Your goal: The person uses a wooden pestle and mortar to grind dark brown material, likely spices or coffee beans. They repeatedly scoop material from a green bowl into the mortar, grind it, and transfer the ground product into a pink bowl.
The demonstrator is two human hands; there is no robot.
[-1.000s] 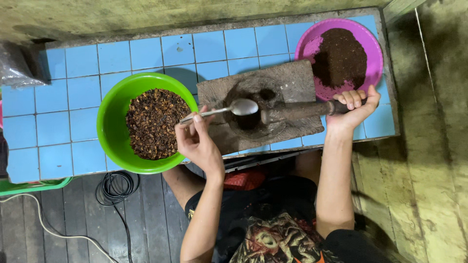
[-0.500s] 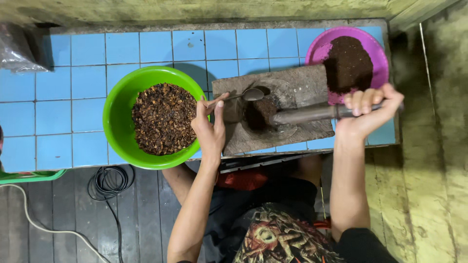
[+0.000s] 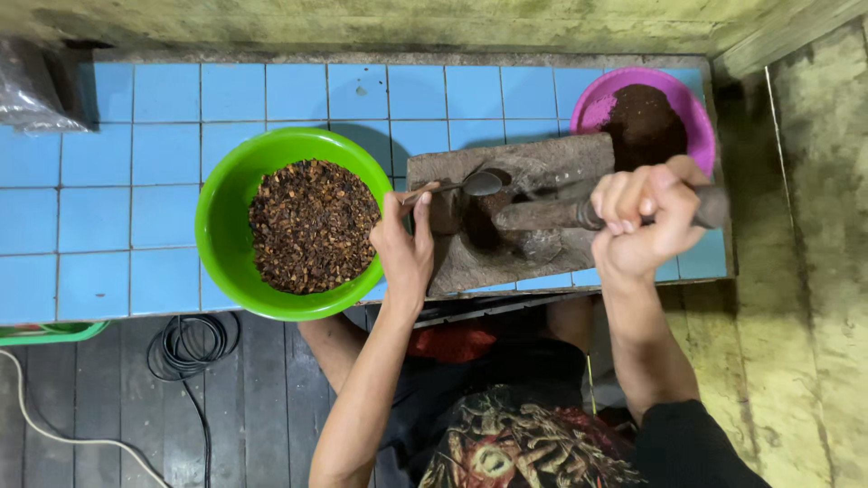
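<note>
My left hand (image 3: 404,242) pinches the handle of a metal spoon (image 3: 466,186), whose bowl hangs over a grey stone grinding slab (image 3: 533,163). My right hand (image 3: 644,221) is wrapped around the end of a long stone roller (image 3: 542,215) lying across the slab, over a patch of dark ground paste. A green bowl (image 3: 226,212) left of the slab holds dark brown coarse bits. A pink bowl (image 3: 692,108) behind my right hand holds dark ground powder.
Everything stands on a blue tiled counter (image 3: 136,181) against a yellowish wall. A crumpled plastic bag (image 3: 36,95) lies at the far left. A black coiled cable (image 3: 185,343) and a pale cord lie on the dark plank floor below.
My right hand has closed around the roller's end, where before it rested loosely with fingers spread. The spoon stays over the slab in my left hand. The view has shifted slightly.
</note>
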